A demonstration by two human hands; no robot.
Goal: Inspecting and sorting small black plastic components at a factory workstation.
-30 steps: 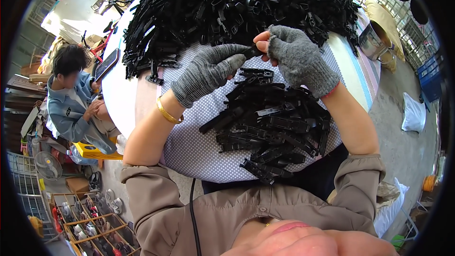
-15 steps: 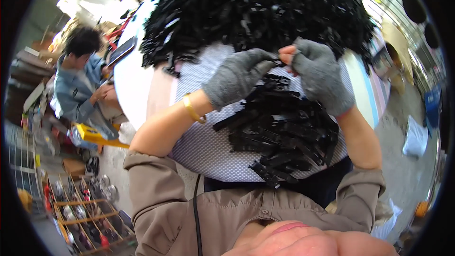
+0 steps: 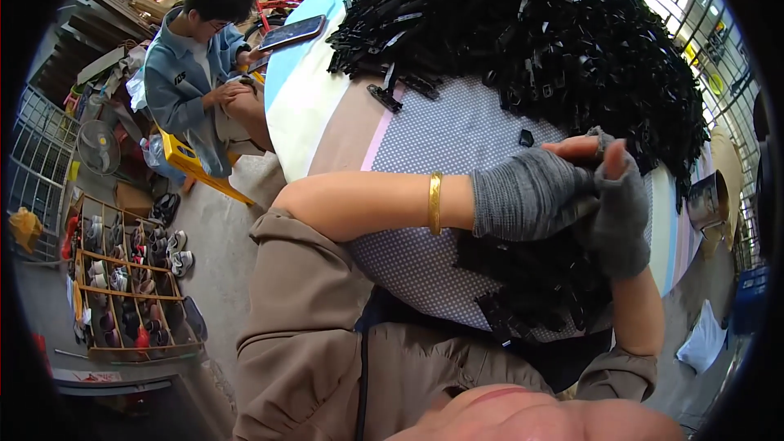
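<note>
My left hand (image 3: 535, 193), in a grey fingerless glove, presses against my right hand (image 3: 622, 216) above the right part of the table. The right hand wears a matching glove; its bare thumb points up and a bare finger stretches left. My left fingertips are hidden behind the right hand. No held piece shows between them. Below both hands lies a smaller pile of narrow black plastic pieces (image 3: 535, 286), partly covered by them. A large heap of similar black pieces (image 3: 523, 24) covers the far side of the table. One small black piece (image 3: 526, 138) lies apart near my left hand.
The round table (image 3: 327, 135) has a striped, dotted cloth. A phone (image 3: 292, 33) lies at its left edge. Beyond sits a person (image 3: 192, 73) on a yellow stool (image 3: 192, 165). A shoe rack (image 3: 131, 286) stands lower left; a white bag (image 3: 702, 336) lies on the floor at right.
My hands have shifted right and slightly down, away from the far heap, and now press together. Earlier their fingertips met in a pinch at something small. The view has turned, showing more at left.
</note>
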